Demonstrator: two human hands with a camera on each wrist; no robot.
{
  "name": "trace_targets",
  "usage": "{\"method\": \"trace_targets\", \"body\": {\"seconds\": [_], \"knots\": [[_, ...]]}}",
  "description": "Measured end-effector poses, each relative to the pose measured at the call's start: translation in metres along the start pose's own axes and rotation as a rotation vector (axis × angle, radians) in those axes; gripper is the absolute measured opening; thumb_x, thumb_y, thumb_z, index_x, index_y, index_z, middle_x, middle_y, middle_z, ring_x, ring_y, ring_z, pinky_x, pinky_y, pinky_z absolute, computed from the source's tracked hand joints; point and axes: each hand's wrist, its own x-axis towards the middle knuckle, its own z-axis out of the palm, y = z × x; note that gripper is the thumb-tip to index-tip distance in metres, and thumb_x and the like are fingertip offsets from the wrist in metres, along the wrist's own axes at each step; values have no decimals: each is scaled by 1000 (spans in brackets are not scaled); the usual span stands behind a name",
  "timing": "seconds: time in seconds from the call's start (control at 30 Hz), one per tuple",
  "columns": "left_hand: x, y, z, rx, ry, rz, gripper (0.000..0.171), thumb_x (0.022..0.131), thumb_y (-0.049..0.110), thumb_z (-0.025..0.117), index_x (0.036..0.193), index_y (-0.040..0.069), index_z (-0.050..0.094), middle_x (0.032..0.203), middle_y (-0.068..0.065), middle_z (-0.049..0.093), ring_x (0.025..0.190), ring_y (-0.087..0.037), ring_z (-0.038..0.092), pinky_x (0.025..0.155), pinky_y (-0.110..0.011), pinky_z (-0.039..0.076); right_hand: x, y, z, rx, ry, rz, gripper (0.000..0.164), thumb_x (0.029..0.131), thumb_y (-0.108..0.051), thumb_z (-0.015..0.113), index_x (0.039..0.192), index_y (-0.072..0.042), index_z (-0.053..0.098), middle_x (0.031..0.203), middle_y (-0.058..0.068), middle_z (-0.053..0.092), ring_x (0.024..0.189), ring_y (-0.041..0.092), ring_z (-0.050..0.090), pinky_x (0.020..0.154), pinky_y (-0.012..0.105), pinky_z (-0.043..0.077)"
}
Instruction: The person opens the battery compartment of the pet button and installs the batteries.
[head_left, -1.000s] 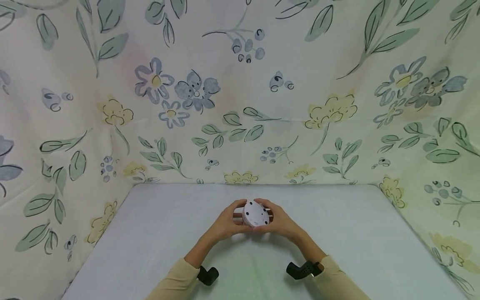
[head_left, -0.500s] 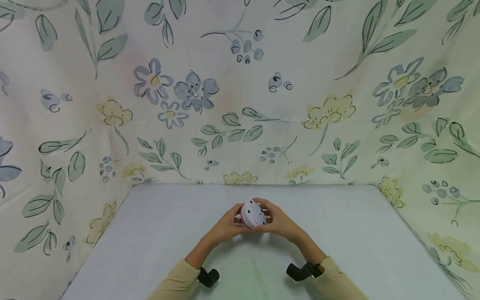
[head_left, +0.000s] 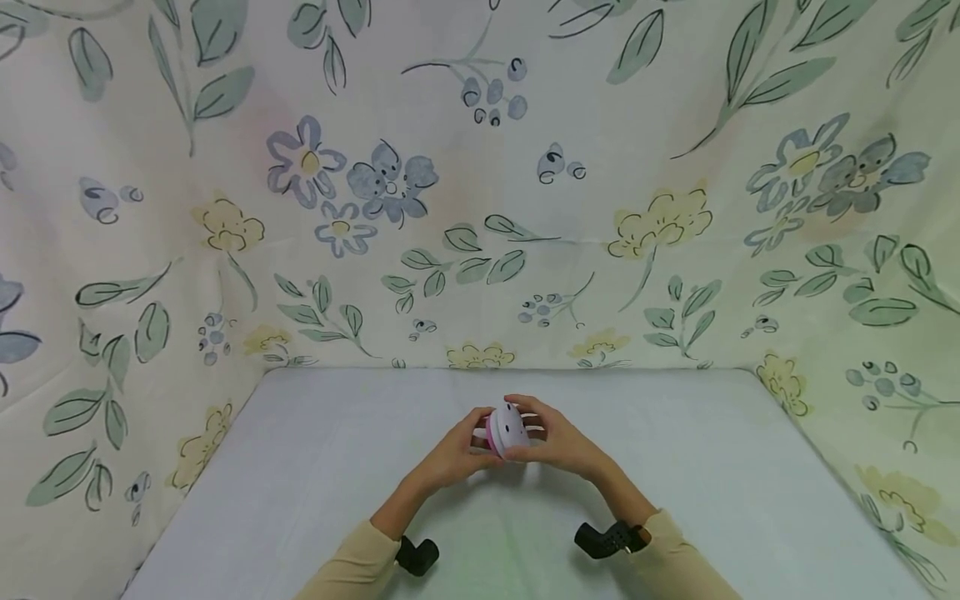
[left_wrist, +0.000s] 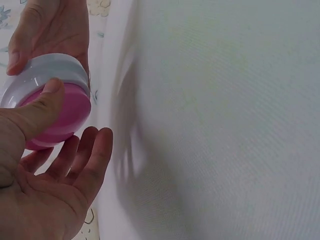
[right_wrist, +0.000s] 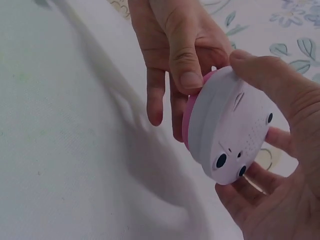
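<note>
A: Head view. What occupies the middle of the scene?

B: A small round plastic container, white lid with dark dots over a pink base (head_left: 507, 431), is held above the pale grey counter (head_left: 300, 483), tipped on edge so the lid faces the camera. The left hand (head_left: 455, 454) and the right hand (head_left: 557, 442) meet around it. Cream sleeves (head_left: 352, 567) cover both forearms, each bearing a black wrist-mounted camera (head_left: 415, 553). A floral cloth backdrop with blue and yellow flowers (head_left: 480, 183) rises behind and to both sides.

A: Left wrist view. How does the left grip stand?

B: The left hand (left_wrist: 45, 190) pinches the pink base: its thumb presses the side of the container (left_wrist: 52, 102), while the fingers (left_wrist: 92, 155) lie nearly straight beneath it. The right hand (left_wrist: 47, 30) curls over the white lid from the far side. The counter (left_wrist: 225, 125) fills the rest of the frame.

A: Right wrist view. And the right grip?

B: The right hand (right_wrist: 280, 165) grasps the white lid, thumb on its upper rim and fingers below. The container (right_wrist: 225, 132) shows small dark dots and a raised tab on the lid. The left hand (right_wrist: 175, 55) holds the pink rim, thumb in front, fingers behind. The container is clear of the counter (right_wrist: 60, 165), whose surface carries the hands' shadow.
</note>
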Motion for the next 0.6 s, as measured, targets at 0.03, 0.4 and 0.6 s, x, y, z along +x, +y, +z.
{"method": "trace_targets", "body": {"seconds": [0.03, 0.4, 0.6], "knots": [[0, 0, 0, 2, -4, 0, 69, 91, 0, 76, 149, 3, 38, 138, -17, 52, 112, -32, 63, 91, -42, 55, 0, 0, 0, 1, 0, -4, 79, 86, -18, 84, 152, -8, 42, 141, 13, 50, 125, 37, 51, 104, 52, 44], [-4, 2, -1, -71, -58, -31, 73, 92, 10, 78, 152, 10, 35, 142, -16, 50, 118, -33, 60, 94, -41, 53, -6, 5, -4, 54, 18, -33, 73, 87, -15, 83, 150, -11, 46, 139, 13, 53, 121, 33, 57, 102, 48, 47], [-3, 2, 0, -80, -36, -8, 73, 93, 8, 76, 152, 10, 34, 140, -17, 50, 114, -30, 62, 94, -41, 53, -6, 6, -5, 127, -15, -90, 75, 89, -10, 80, 153, -17, 42, 146, 17, 47, 130, 41, 50, 105, 53, 42]]}}
